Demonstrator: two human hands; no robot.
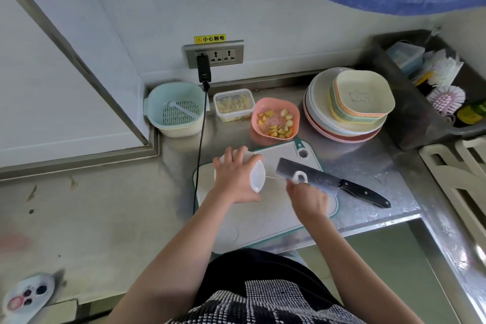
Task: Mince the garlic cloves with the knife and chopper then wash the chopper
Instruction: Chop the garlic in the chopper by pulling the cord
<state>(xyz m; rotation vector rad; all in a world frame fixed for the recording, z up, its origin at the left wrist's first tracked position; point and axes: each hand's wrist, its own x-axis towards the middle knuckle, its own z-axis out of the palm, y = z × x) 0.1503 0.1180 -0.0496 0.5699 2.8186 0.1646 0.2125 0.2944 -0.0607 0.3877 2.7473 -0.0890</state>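
A white pull-cord chopper [256, 175] is tipped on its side over the pale cutting board [265, 221]. My left hand [234, 179] grips its body. My right hand [306, 198] holds the white pull ring [299, 176], and a thin cord runs taut from it to the chopper. A dark cleaver [315, 179] with a black handle lies flat on the board's right part, under my right hand. Behind the board a pink bowl [294, 113] holds garlic cloves and yellow pieces. The chopper's inside is hidden.
A clear lidded box [234, 104] and a pale green strainer basket [175, 110] stand at the back. A black cable [201, 139] hangs from the wall socket past the board's left edge. Stacked plates and bowls [349, 105] sit at right; a rack with brushes [444, 97] is beyond.
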